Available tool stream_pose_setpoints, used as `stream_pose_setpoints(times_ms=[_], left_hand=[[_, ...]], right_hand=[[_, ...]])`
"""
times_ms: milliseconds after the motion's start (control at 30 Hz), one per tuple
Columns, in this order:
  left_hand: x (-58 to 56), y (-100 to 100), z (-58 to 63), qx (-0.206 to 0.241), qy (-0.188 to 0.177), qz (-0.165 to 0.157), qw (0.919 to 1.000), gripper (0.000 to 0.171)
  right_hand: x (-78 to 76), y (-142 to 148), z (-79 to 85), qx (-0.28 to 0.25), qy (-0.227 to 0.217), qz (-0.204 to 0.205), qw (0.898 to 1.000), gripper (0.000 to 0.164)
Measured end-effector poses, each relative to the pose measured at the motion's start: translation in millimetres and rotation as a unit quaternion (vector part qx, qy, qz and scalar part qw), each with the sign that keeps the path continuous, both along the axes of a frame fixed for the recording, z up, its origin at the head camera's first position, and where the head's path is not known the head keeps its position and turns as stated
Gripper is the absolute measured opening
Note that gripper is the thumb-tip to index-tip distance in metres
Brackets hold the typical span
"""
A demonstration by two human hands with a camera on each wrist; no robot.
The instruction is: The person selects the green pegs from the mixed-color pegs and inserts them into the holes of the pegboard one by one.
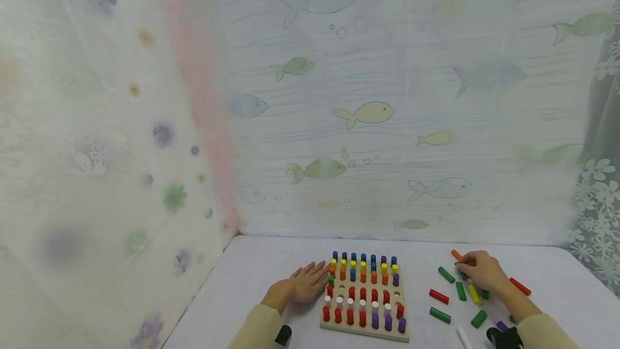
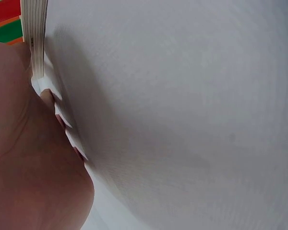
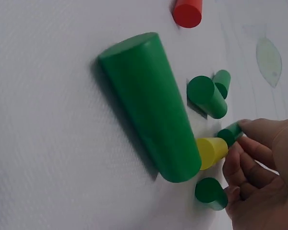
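A wooden pegboard [image 1: 364,332] stands on the table, filled with rows of coloured pegs; a few holes are bare. My left hand [image 1: 309,283] lies with fingers extended against the board's left side. In the left wrist view the palm [image 2: 33,158] is beside the board's layered edge [image 2: 34,38]. To the right, among loose pegs, my right hand [image 1: 484,271] pinches a green peg [image 3: 229,134] between thumb and fingers. Close to that hand lie a yellow peg [image 1: 474,295], an orange peg [image 1: 456,255] and several green ones, such as the large green peg [image 3: 151,108] nearest the right wrist camera.
Red pegs [image 1: 439,296] lie left and right of the right hand. A white peg [image 1: 463,337] and a purple peg [image 1: 501,326] are near the front. The white table [image 1: 271,246] meets a fish-patterned curtain [image 1: 368,187] at its back edge.
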State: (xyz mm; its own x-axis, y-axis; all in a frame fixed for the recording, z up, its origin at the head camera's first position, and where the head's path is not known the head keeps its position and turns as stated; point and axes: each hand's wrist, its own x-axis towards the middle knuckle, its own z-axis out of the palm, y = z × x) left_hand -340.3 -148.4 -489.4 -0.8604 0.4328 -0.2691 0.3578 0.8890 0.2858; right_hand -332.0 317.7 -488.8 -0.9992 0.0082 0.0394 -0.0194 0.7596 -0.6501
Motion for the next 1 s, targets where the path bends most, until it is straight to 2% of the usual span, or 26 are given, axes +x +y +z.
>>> stream_pose_setpoints(times_ms=[133,367,600,933,1000], left_hand=[[-0.1,0,-1.0,-0.002,0.005,0.000,1.0000,0.056],[-1.4,1,-4.6,0.004,0.002,-0.003,1.0000,0.057],[-12.3,-2,-19.8,0.021,-0.003,0.006,0.9998,0.059],[-15.1,-3,-22.2,0.021,0.001,0.001,0.9998,0.058],[-12.1,-3,-18.2,0.021,0.000,0.003,0.9998,0.058]], right_hand=[[0.3,3,-0.8,-0.022,-0.011,-0.005,1.000,0.040],[4.2,4,6.0,-0.099,-0.027,0.000,0.995,0.050],[11.3,3,13.3,-0.160,-0.042,-0.005,0.986,0.050],[23.4,-11,25.6,-0.191,-0.041,0.016,0.981,0.058],[24.1,-13,26.4,-0.195,-0.042,0.018,0.980,0.060]])
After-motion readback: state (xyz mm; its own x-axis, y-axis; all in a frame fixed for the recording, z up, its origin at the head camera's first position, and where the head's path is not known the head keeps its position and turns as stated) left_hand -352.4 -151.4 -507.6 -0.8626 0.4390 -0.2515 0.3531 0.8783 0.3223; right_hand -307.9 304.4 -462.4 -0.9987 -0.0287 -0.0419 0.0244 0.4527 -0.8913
